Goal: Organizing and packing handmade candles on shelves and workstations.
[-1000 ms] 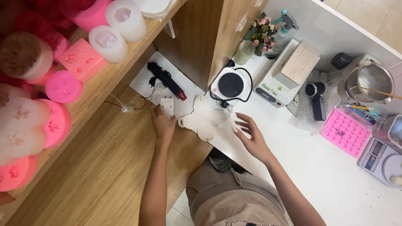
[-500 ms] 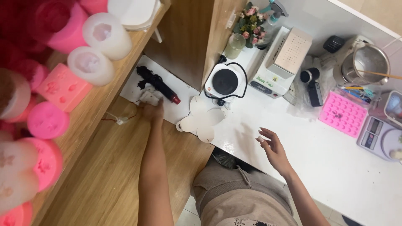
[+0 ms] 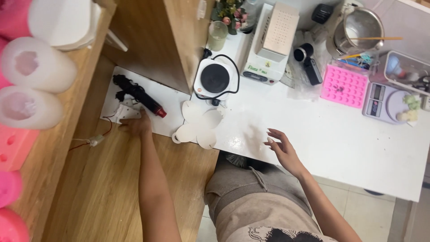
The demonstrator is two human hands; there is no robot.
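Observation:
My left hand [image 3: 136, 125] reaches out to the left and rests on a white board [image 3: 170, 123] beside a small white device with thin red wires [image 3: 125, 112]. A black tool with a red tip [image 3: 139, 96] lies just above the hand. Whether the fingers grip the white device I cannot tell. My right hand [image 3: 282, 150] hovers open above the white table [image 3: 349, 148], fingers spread, holding nothing. A white flower-shaped mould [image 3: 199, 125] lies between the two hands at the table's near edge.
A small black-topped hot plate [image 3: 215, 78], a white box-shaped machine [image 3: 271, 45], a metal pot [image 3: 360, 29], a pink mould tray [image 3: 344, 85] and a kitchen scale [image 3: 385, 101] stand along the back. White and pink silicone moulds [image 3: 31, 85] fill the wooden shelf at left.
My left hand has reached further left, from the flower-shaped mould to the white device beside the black tool. My right hand lifted off the mould and drew back to the right.

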